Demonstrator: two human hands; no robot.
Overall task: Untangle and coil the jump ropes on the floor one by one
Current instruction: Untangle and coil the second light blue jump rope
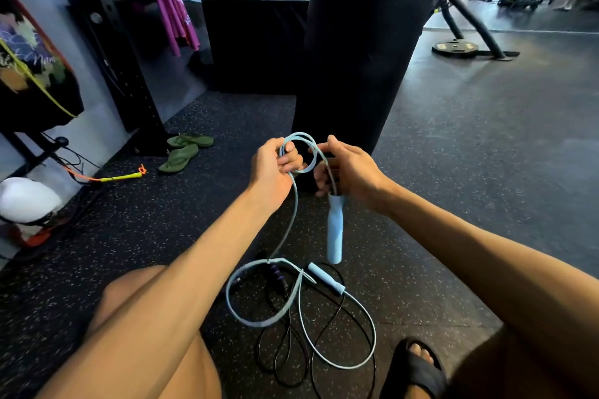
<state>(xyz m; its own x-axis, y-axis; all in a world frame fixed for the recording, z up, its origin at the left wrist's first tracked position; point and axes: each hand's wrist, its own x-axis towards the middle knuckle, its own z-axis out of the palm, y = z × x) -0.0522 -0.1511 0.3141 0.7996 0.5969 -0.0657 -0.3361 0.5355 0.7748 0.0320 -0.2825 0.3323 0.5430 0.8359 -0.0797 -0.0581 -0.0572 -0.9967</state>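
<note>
I hold a light blue jump rope [295,204] in both hands above the speckled floor. My left hand [275,165] grips a small loop of its cord. My right hand [346,168] pinches the cord just above one blue handle [334,233], which hangs straight down. The rope's other blue handle [325,277] lies on the floor, and blue cord loops [356,363] spread around it. A black jump rope [285,363] with a purple-ribbed handle [278,277] lies tangled under the blue loops.
A black punching bag [356,52] hangs right behind my hands. Green flip-flops [184,151] and a yellow-orange rope [120,176] lie at the left by a black rack [110,42]. My knee [129,295] and sandalled foot [418,366] flank the ropes. Open floor lies at the right.
</note>
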